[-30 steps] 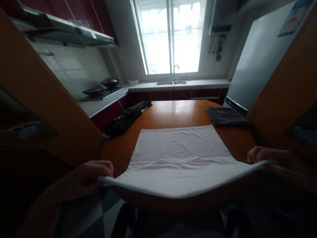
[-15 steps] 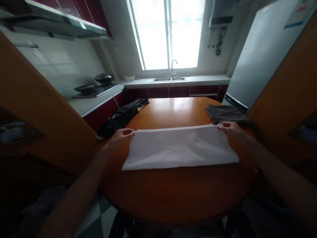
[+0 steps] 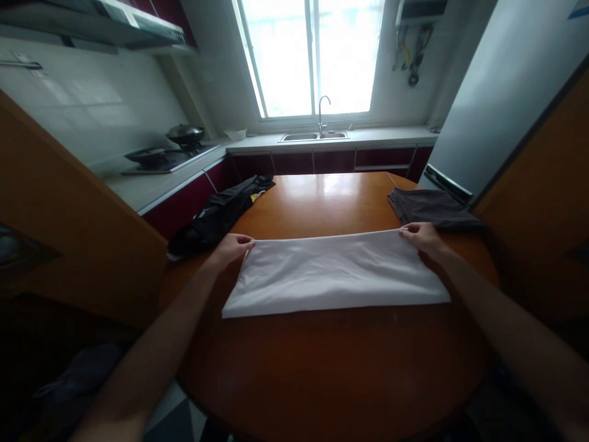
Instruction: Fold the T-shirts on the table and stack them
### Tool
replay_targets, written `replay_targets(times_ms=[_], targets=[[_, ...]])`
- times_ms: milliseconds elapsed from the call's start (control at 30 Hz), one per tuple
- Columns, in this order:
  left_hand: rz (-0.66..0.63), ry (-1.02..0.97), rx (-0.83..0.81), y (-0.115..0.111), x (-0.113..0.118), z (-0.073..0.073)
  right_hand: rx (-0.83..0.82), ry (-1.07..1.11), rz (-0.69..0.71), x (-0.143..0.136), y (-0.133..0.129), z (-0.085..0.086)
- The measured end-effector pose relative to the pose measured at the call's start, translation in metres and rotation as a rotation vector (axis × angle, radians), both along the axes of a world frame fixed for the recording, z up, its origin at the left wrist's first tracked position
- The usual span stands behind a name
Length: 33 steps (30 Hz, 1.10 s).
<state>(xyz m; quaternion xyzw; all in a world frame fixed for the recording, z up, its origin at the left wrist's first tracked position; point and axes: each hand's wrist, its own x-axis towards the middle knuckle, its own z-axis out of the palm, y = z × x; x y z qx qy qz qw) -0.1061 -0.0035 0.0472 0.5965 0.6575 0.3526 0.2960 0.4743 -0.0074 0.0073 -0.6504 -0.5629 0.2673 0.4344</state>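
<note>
A white folded cloth (image 3: 334, 273) lies as a wide strip across the wooden table (image 3: 331, 362); its exact kind does not show. My left hand (image 3: 233, 247) pinches its far left corner between thumb and fingers. At the far right corner, my right hand (image 3: 422, 236) grips the cloth the same way. The far edge is stretched fairly straight between both hands, and soft wrinkles cross the middle. The near edge rests on the tabletop.
Black clothing (image 3: 221, 212) lies at the table's left edge, a folded dark grey garment (image 3: 430, 207) at its right. Beyond stand a counter with a sink (image 3: 313, 136), a stove with a wok (image 3: 184, 135), and a fridge (image 3: 483, 98).
The layer edge that showed behind the cloth's far side is no longer visible. Both hands keep their pinch at the corners. The camera has tilted down and come slightly closer.
</note>
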Motion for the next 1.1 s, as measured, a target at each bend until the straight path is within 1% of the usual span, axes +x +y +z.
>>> replay_targets(times_ms=[67, 133, 300, 433, 567, 633, 700, 733, 767, 800, 833, 900, 933, 967, 1000, 1033, 1100], targets=[[0.012, 0.042, -0.03, 0.002, 0.005, -0.008, -0.038, -0.027, -0.04, -0.005, 0.004, -0.006], [0.013, 0.056, -0.017, 0.002, 0.005, -0.013, -0.044, -0.04, -0.05, -0.006, 0.005, -0.009], [-0.007, 0.006, 0.049, 0.009, -0.007, -0.016, -0.022, -0.005, -0.052, -0.002, 0.007, -0.003], [-0.014, 0.037, 0.014, 0.019, -0.009, -0.024, -0.015, -0.033, -0.05, -0.004, 0.016, -0.005], [-0.014, 0.145, 0.004, 0.025, -0.007, -0.033, -0.067, -0.206, -0.035, -0.008, 0.022, -0.01], [0.016, 0.259, 0.016, 0.024, -0.005, -0.033, -0.102, -0.357, -0.07, -0.012, 0.021, -0.007], [0.076, 0.392, 0.058, 0.02, 0.004, -0.029, -0.1, -0.547, -0.131, -0.022, 0.015, 0.0], [0.098, 0.459, 0.102, 0.015, 0.012, -0.027, -0.074, -0.632, -0.15, -0.032, 0.01, 0.004], [0.094, 0.519, 0.159, 0.01, 0.024, -0.025, -0.031, -0.701, -0.146, -0.045, 0.004, 0.008], [0.057, 0.578, 0.224, 0.003, 0.041, -0.023, 0.021, -0.742, -0.114, -0.061, -0.003, 0.011], [-0.022, 0.626, 0.282, -0.005, 0.06, -0.022, 0.072, -0.758, -0.043, -0.08, -0.011, 0.012], [-0.265, 0.664, 0.341, -0.022, 0.107, -0.023, 0.114, -0.761, 0.124, -0.122, -0.028, 0.011], [-0.362, 0.683, 0.353, -0.03, 0.132, -0.026, 0.113, -0.761, 0.203, -0.143, -0.037, 0.008], [-0.428, 0.712, 0.348, -0.037, 0.155, -0.03, 0.1, -0.77, 0.26, -0.162, -0.044, 0.004], [-0.465, 0.742, 0.322, -0.043, 0.175, -0.034, 0.068, -0.788, 0.289, -0.178, -0.051, -0.001], [-0.48, 0.767, 0.284, -0.047, 0.191, -0.039, 0.041, -0.802, 0.311, -0.191, -0.056, -0.006], [-0.46, 0.81, 0.222, -0.05, 0.211, -0.049, -0.005, -0.816, 0.33, -0.204, -0.062, -0.015]])
